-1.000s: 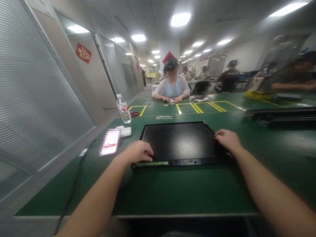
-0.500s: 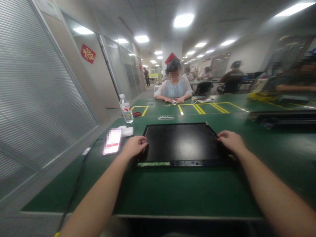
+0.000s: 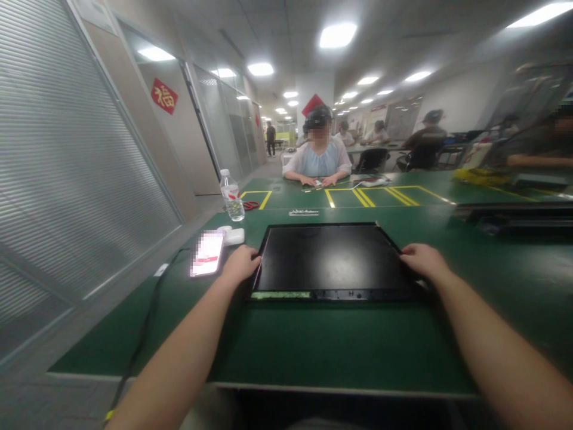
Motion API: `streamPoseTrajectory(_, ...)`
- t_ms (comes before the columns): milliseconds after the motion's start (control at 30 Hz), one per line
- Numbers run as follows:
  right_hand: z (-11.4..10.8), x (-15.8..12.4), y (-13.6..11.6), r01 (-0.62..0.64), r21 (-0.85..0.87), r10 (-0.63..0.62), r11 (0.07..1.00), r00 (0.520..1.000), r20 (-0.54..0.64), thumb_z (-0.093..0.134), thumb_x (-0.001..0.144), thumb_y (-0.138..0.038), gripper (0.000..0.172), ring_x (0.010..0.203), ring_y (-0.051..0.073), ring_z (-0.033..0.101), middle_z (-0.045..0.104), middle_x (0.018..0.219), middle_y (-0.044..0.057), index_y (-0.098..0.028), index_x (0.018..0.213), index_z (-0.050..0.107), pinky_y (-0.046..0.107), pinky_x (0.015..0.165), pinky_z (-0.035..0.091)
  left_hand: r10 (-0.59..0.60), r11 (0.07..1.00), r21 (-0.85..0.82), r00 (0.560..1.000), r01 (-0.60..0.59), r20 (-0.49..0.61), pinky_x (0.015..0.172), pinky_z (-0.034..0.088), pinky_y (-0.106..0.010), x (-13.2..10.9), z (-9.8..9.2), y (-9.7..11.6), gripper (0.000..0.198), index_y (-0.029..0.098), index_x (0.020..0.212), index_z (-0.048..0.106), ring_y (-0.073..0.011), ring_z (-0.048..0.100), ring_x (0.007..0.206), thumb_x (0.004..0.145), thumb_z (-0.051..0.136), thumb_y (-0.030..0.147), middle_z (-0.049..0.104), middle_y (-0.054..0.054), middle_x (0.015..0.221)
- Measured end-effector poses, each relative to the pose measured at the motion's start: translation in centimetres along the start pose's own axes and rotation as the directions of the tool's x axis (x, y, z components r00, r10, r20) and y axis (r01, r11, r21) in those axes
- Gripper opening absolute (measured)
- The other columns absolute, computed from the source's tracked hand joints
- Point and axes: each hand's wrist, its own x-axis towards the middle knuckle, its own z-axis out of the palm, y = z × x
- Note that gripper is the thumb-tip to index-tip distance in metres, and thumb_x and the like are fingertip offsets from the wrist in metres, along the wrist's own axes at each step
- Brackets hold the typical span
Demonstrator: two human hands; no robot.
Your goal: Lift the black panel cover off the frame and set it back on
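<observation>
A flat black display panel (image 3: 331, 260) with a thin dark frame lies on the green table (image 3: 340, 346) in front of me. Along its near edge runs a strip, pale green at the left and black with small fittings at the right. My left hand (image 3: 242, 263) grips the panel's left edge, fingers curled round the rim. At the opposite side my right hand (image 3: 425, 261) pinches the right edge, its thumb near the top of the frame. The undersides of both hands' fingers are partly hidden by the frame.
Left of the panel lie a lit phone (image 3: 208, 254), a white case (image 3: 234, 236) and a black cable (image 3: 150, 307). Behind them stand a water bottle (image 3: 232, 197) and red-handled scissors (image 3: 251, 205). A person (image 3: 317, 155) sits opposite. Dark frame parts (image 3: 514, 218) lie at the right.
My left fingers have gone from above the panel's left rim to closing round its edge. My right hand has shifted slightly down along the right edge. The view has moved a little.
</observation>
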Motion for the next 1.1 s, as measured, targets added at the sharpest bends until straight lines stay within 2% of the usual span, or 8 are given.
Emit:
streamPoseTrajectory(200,-0.1,-0.5,-0.5,0.017,-0.099,-0.020,0.995,0.999,-0.031,0.065,0.078,-0.027,0.028,0.090,0.026,0.072,0.077,0.101,0.011,-0.021,0.100,0.081,0.032,0.076,0.054,-0.066,0.996,-0.066,0.998,0.064,-0.024,0.074,0.049,-0.031,-0.1,0.2,0.8,0.022,0.018,0.075,0.079,-0.0297,0.072,0.090,0.086,0.061,0.025,0.077,-0.016,0.093)
streamPoseTrajectory(333,-0.4,-0.9,-1.0,0.010,-0.113,-0.013,0.994,1.000,-0.024,0.064,0.079,-0.026,0.028,0.090,0.026,0.072,0.077,0.103,0.011,-0.021,0.101,0.081,0.031,0.073,0.053,-0.172,0.934,-0.324,0.984,0.148,-0.045,0.075,0.051,-0.032,0.0,0.2,0.9,0.011,0.019,0.072,0.077,-0.0299,0.073,0.087,0.078,0.067,0.019,0.078,-0.012,0.084)
streamPoseTrajectory(467,-0.6,-1.2,-1.1,-0.015,-0.105,0.011,0.994,0.999,-0.042,0.065,0.078,-0.024,0.025,0.088,0.026,0.072,0.077,0.100,0.011,-0.021,0.097,0.081,0.031,0.072,0.052,-0.334,0.666,-0.716,0.942,0.208,-0.037,0.075,0.053,-0.031,0.0,0.0,1.3,0.009,0.020,0.082,0.075,-0.0254,0.074,0.083,0.074,0.073,0.021,0.079,-0.007,0.083)
streamPoseTrajectory(567,-0.7,-1.2,-1.1,-0.035,-0.077,0.033,0.996,0.999,-0.027,0.063,0.079,-0.022,0.028,0.088,0.026,0.072,0.077,0.102,0.011,-0.021,0.100,0.081,0.031,0.073,0.053,-0.401,0.441,-0.849,0.910,0.289,0.102,0.063,0.053,-0.029,0.0,-0.3,1.7,0.020,0.019,0.094,0.071,-0.0210,0.070,0.064,0.075,0.075,0.026,0.073,-0.002,0.069)
streamPoseTrajectory(633,-0.7,-1.1,-1.1,-0.035,-0.068,0.034,0.997,0.999,-0.020,0.062,0.079,-0.021,0.030,0.090,0.026,0.072,0.077,0.104,0.011,-0.021,0.102,0.080,0.031,0.074,0.053,-0.416,0.333,-0.880,0.890,0.340,0.187,0.055,0.050,-0.027,0.0,-0.4,2.0,0.025,0.019,0.100,0.069,-0.0188,0.066,0.054,0.076,0.075,0.026,0.069,0.001,0.061)
streamPoseTrajectory(700,-0.7,-1.1,-1.0,-0.034,-0.055,0.033,0.998,0.999,-0.016,0.063,0.078,-0.021,0.031,0.090,0.025,0.072,0.077,0.105,0.011,-0.021,0.103,0.080,0.031,0.075,0.054,-0.428,0.276,-0.892,0.877,0.358,0.220,0.052,0.049,-0.025,0.0,-0.3,2.1,0.028,0.019,0.102,0.068,-0.0172,0.065,0.050,0.076,0.076,0.024,0.068,0.002,0.059)
streamPoseTrajectory(900,-0.3,-0.8,-0.7,-0.016,-0.041,0.015,0.999,0.999,-0.031,0.064,0.079,-0.022,0.027,0.089,0.025,0.072,0.077,0.100,0.010,-0.021,0.100,0.079,0.030,0.070,0.052,-0.445,0.200,-0.910,0.861,0.363,0.245,0.053,0.052,-0.025,0.3,-0.1,1.9,0.032,0.018,0.110,0.069,-0.0163,0.066,0.051,0.080,0.076,0.022,0.070,0.001,0.062)
streamPoseTrajectory(1100,-0.1,-0.8,-0.6,-0.016,-0.015,0.015,1.000,0.999,-0.038,0.064,0.078,-0.019,0.023,0.080,0.022,0.071,0.077,0.096,0.010,-0.020,0.095,0.079,0.027,0.062,0.048,-0.399,0.105,-0.915,0.860,0.389,0.320,0.055,0.054,-0.027,0.9,0.4,1.5,0.034,0.017,0.115,0.069,-0.0171,0.068,0.053,0.083,0.077,0.026,0.072,0.000,0.067)
